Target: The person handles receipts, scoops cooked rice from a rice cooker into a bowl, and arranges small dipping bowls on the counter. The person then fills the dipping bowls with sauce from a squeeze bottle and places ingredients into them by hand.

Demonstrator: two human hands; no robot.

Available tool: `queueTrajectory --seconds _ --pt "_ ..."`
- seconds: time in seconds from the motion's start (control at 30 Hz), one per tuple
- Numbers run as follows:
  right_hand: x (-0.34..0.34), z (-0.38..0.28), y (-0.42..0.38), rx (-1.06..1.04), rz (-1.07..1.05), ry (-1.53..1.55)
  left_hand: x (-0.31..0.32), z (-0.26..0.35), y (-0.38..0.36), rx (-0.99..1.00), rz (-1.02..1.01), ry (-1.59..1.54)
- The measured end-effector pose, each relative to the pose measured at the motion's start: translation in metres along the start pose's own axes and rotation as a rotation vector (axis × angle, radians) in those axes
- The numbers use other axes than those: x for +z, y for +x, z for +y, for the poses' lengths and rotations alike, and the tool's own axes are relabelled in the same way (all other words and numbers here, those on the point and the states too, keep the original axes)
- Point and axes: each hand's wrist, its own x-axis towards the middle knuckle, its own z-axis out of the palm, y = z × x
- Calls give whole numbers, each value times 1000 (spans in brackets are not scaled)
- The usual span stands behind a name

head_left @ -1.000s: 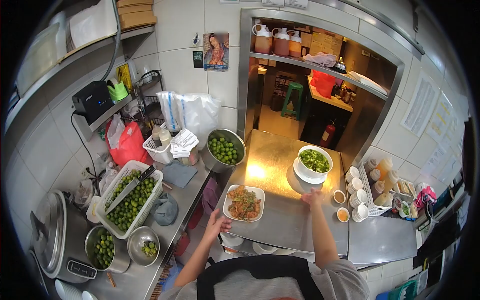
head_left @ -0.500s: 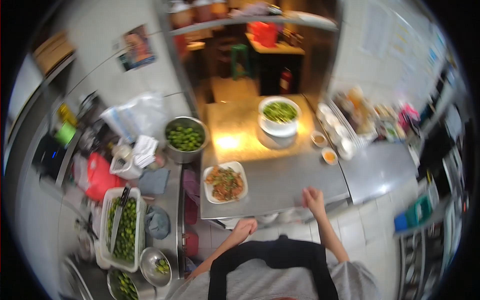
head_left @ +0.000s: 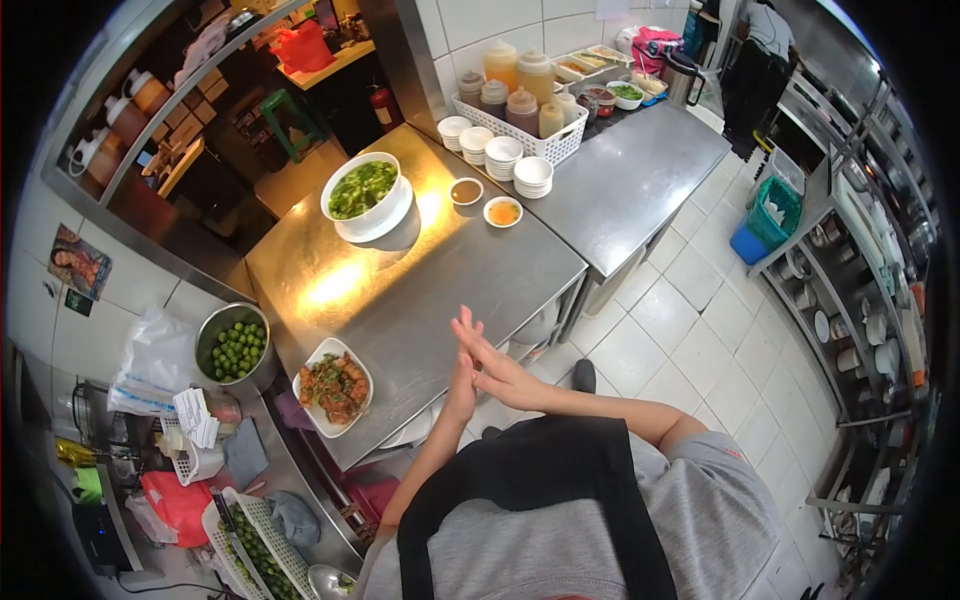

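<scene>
My left hand (head_left: 461, 390) and my right hand (head_left: 503, 378) meet palm to palm just over the front edge of the steel counter (head_left: 460, 300). Both hold nothing, and their fingers are stretched out. Left of them, a white square dish (head_left: 335, 430) of browned food with green garnish sits near the counter's edge. Farther back stands a white bowl (head_left: 375, 224) of leafy greens on a plate. Two small sauce dishes are beside it, one with brown sauce (head_left: 466, 191) and one with orange sauce (head_left: 502, 212).
At left are a steel pot of green fruits (head_left: 232, 350) and a white basket (head_left: 280, 535) of more fruits with a knife on top. Stacked white dishes (head_left: 503, 155) and a basket of sauce bottles (head_left: 530, 145) stand at back right. Another person (head_left: 762, 70) is at far right.
My hands, apart before, have come together. The view has swung to the right, bringing the side counter, the floor and another person into sight.
</scene>
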Motion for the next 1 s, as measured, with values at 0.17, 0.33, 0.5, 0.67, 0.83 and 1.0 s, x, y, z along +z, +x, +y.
queueTrajectory --seconds 0.17,0.33,0.5,0.67,0.83,1.0 --pt "-63 10 -6 -54 -111 -63 21 0 59 -48 258 -10" --pt "-174 52 27 30 -86 -337 15 -22 124 -68 477 71" --pt "-225 97 109 33 -109 -491 10 -49 181 -170 716 -114" --pt "-212 145 144 -12 -6 -617 -3 -61 204 -220 775 -197" --pt "-212 155 154 4 1 -527 -6 -68 210 -301 658 -180" --pt "-206 154 163 48 44 -577 -20 -76 227 -182 640 -229"
